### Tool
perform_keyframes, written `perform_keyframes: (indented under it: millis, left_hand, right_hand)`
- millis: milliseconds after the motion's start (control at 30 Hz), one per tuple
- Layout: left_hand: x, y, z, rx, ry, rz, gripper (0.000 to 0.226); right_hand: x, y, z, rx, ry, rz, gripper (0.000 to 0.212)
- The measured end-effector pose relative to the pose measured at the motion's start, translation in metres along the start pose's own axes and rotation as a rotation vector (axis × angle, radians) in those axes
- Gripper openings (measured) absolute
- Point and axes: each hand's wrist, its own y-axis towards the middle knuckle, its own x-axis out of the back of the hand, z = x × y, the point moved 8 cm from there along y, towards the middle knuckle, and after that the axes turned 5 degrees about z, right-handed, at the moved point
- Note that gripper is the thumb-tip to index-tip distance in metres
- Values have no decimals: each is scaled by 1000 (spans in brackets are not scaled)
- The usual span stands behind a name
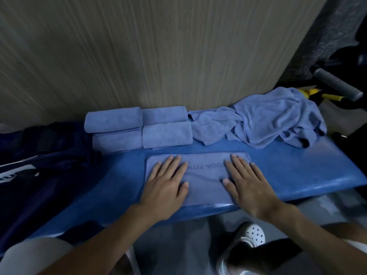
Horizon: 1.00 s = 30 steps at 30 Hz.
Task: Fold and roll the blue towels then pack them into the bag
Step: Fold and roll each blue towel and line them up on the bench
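I see a folded, flat rectangle of soft blue towel cloth (204,179) with dark printed lettering across it, lying at the near edge of the glossy blue padded bench (297,173). Toward the bench's far edge, left of centre, four rolled blue towels (139,129) sit touching in a two-by-two block. Just right of that block, loose crumpled blue towels (264,124) lie in a heap reaching the bench's right end. On the bench's left end slumps a dark navy fabric bag (39,159)
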Motion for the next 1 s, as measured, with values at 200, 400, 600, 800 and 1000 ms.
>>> perform_keyframes:
  millis: [200,400,600,800,1000]
  left_hand:
    - [-10,-4,6,-23,109,89,70]
    - [-11,-1,11,-42,137,162,72]
    - [5,13,-6,-107,60,170,71]
    - [-7,27,-25,-134,162,298,72]
    - [4,-1,-21,-50,327,271,63]
  right_hand:
    - [-11,0,-13,-46,-13,59,74]
    - [-11,1,-16,-24,-3,54,77]
    - [19,-16,-37,-336,151,-139,66]
    - [20,-27,-47,-346,88,-14,50]
    - [32,-2,-32,-262,141,-73,51]
